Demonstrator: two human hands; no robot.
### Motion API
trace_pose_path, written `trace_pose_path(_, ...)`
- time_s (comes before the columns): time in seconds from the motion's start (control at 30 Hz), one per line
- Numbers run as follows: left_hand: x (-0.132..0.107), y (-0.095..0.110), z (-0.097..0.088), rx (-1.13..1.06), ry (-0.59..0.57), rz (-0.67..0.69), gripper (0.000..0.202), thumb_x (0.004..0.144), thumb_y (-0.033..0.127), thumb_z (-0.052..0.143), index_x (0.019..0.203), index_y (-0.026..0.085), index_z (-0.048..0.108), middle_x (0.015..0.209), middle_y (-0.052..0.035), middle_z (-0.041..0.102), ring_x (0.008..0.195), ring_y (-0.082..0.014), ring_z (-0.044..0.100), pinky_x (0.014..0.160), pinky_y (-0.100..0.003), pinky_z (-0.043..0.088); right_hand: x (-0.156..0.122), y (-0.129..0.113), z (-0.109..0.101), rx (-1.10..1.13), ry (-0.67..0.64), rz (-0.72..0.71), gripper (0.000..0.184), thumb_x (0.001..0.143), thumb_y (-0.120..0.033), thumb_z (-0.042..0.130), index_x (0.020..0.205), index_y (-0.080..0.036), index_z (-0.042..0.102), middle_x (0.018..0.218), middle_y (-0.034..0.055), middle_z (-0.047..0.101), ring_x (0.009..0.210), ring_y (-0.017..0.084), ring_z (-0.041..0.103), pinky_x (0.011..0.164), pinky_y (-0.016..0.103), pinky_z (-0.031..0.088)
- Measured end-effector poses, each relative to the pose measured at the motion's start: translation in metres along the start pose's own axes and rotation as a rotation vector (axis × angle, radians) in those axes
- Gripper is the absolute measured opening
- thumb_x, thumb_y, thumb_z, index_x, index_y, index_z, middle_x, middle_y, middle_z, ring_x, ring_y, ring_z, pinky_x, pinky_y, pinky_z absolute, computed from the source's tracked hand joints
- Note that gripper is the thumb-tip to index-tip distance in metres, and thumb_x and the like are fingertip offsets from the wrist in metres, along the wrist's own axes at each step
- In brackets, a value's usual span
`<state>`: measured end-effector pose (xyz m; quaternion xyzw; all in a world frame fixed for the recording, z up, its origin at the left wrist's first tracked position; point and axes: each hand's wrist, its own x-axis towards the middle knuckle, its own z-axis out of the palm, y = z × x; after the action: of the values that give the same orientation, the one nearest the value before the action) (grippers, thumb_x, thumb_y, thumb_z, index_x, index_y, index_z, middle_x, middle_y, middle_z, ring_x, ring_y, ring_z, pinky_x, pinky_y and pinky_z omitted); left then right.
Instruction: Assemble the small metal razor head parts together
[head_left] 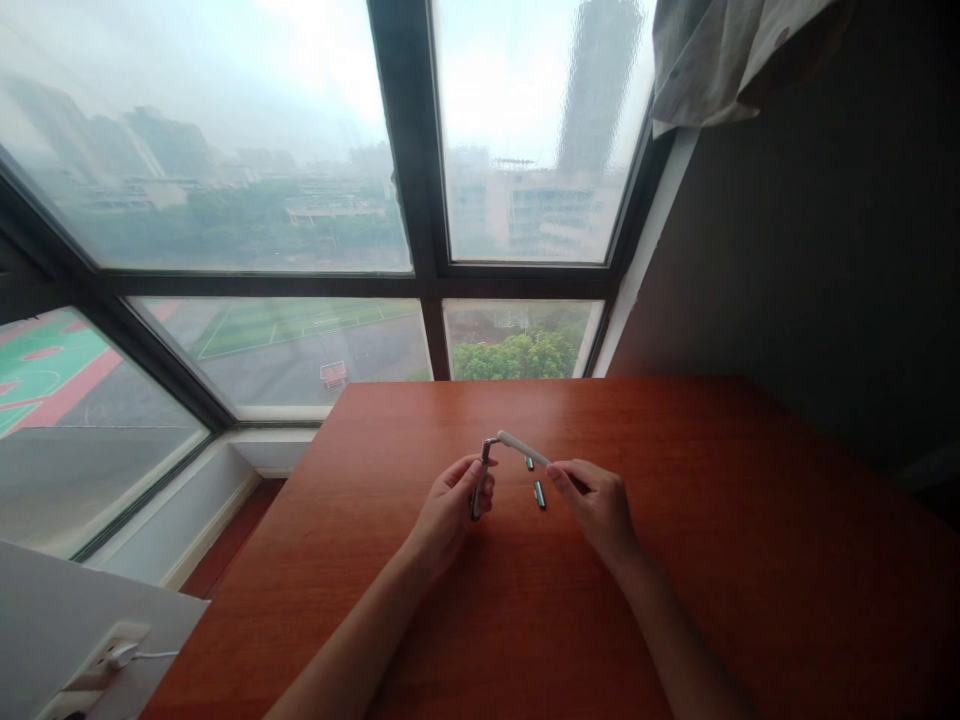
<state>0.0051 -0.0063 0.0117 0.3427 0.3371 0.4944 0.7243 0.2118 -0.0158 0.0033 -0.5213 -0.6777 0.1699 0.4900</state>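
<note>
My left hand (452,507) is closed around a thin dark and silver stick-like piece (478,490), held upright above the wooden table (525,620). In my right hand (598,503) the fingers pinch the end of a white stick-like piece (523,448) that slants up to the left. The tips of the two pieces meet near the top, forming an arch. Two small teal-ended batteries lie on the table between my hands: one (539,494) close to my right fingers, the other (529,463) just under the white piece.
The table stands in a corner by a large dark-framed window (420,280), with a dark wall (810,250) on the right. A curtain (720,60) hangs at the top right. A white ledge with a wall socket and plug (112,658) is at the lower left.
</note>
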Motion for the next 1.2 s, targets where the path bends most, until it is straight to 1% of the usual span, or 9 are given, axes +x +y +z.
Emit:
trace_pose_path(0.3,0.0003,-0.0011,-0.0005,0.000,0.003,-0.001,0.026,0.081,0.036,0.065,0.095,0.014,0.064,0.068,0.0001,0.050,0.056,-0.0072,0.042,0.054,-0.020,0.033,0.0001,0.0010,0.0003,-0.011,0.011,0.004,0.029,0.089,-0.039,0.054,0.077,-0.018,0.071,0.068,0.0023,0.067,0.061,0.016,0.059,0.057,0.024,0.039)
trace_pose_path(0.6,-0.0004,-0.0016,-0.0013,0.008,0.014,-0.001,0.026,0.081,0.037,0.065,0.095,0.015,0.064,0.068,0.0006,0.050,0.056,-0.0068,0.042,0.054,-0.020,0.033,-0.0003,0.0025,0.0003,-0.042,0.020,-0.007,0.030,0.090,-0.040,0.053,0.077,-0.018,0.071,0.066,0.0024,0.066,0.061,0.015,0.059,0.058,0.024,0.039)
trace_pose_path(0.77,0.0004,-0.0017,-0.0016,0.005,-0.003,0.004,0.025,0.082,0.037,0.063,0.095,0.015,0.064,0.068,0.0004,0.050,0.056,-0.0069,0.042,0.054,-0.020,0.033,-0.0001,-0.0004,-0.0002,-0.030,0.042,-0.004,0.030,0.090,-0.038,0.053,0.077,-0.018,0.070,0.065,0.0018,0.064,0.059,0.015,0.057,0.057,0.024,0.038)
trace_pose_path(1.0,0.0008,-0.0014,0.0003,0.012,0.013,-0.015,0.028,0.079,0.039,0.066,0.093,0.015,0.065,0.066,0.0003,0.050,0.055,-0.0071,0.042,0.053,-0.020,0.033,-0.0018,-0.0033,0.0025,-0.002,-0.029,-0.003,0.032,0.090,-0.040,0.052,0.075,-0.017,0.070,0.066,0.0029,0.065,0.059,0.015,0.058,0.056,0.024,0.038)
trace_pose_path(1.2,0.0005,-0.0013,0.0029,0.018,0.023,-0.044,0.031,0.075,0.041,0.071,0.090,0.015,0.066,0.065,0.0004,0.052,0.055,-0.0074,0.043,0.052,-0.020,0.033,-0.0010,-0.0042,0.0024,-0.011,-0.035,-0.011,0.033,0.090,-0.040,0.052,0.075,-0.017,0.070,0.065,0.0029,0.065,0.058,0.015,0.057,0.055,0.024,0.037)
